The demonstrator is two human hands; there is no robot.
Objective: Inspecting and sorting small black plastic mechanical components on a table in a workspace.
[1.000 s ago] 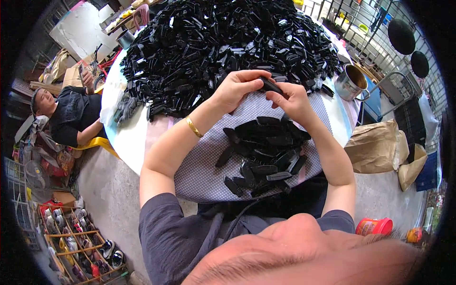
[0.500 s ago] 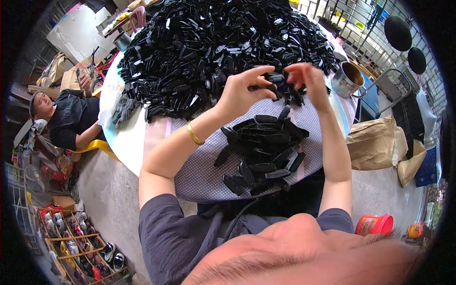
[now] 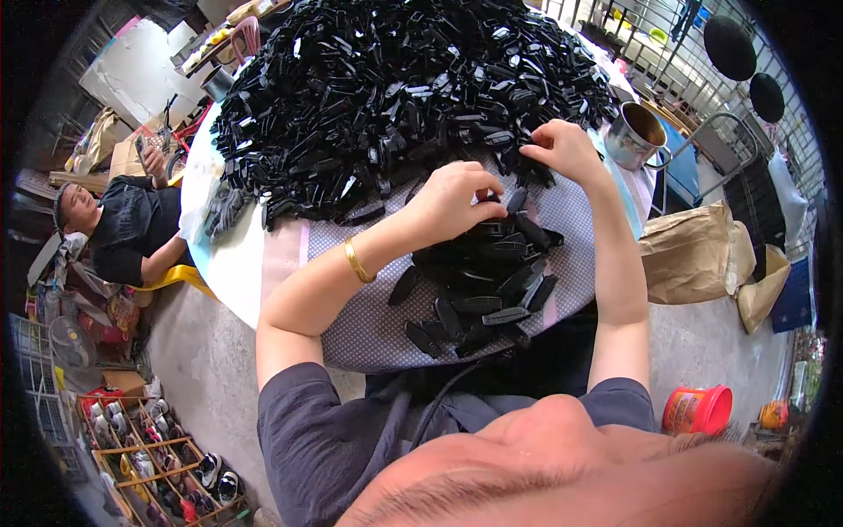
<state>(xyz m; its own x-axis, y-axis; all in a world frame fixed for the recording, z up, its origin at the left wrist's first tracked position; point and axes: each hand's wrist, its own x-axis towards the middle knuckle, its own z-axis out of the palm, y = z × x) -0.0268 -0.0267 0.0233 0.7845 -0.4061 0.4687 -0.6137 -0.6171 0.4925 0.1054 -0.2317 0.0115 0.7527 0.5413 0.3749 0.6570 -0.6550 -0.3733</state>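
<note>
A large heap of small, glossy black plastic pieces (image 3: pixel 369 97) covers the far part of the table. On the near side lies a smaller loose pile of the same elongated black pieces (image 3: pixel 479 303). My left hand (image 3: pixel 452 202), with a gold bangle at its wrist, hovers at the far edge of the small pile, fingers curled toward the thumb. What its fingertips hold blends into the dark pieces behind. My right hand (image 3: pixel 569 156) is at the near right edge of the heap, thumb and forefinger slightly apart, their tips beside black pieces.
A metal mug (image 3: pixel 634 136) stands on the table's right side, and dark grey gloves (image 3: pixel 228 209) lie at its left edge. Another person (image 3: pixel 132 220) sits at the left holding a phone. Brown paper bags (image 3: pixel 694 255), a red bucket (image 3: pixel 698 410) and a shoe rack (image 3: pixel 154 457) surround the table.
My left hand has come nearer to me, from the heap's edge to the small pile, and its fingers have curled in. My right hand has turned palm down at the heap's edge.
</note>
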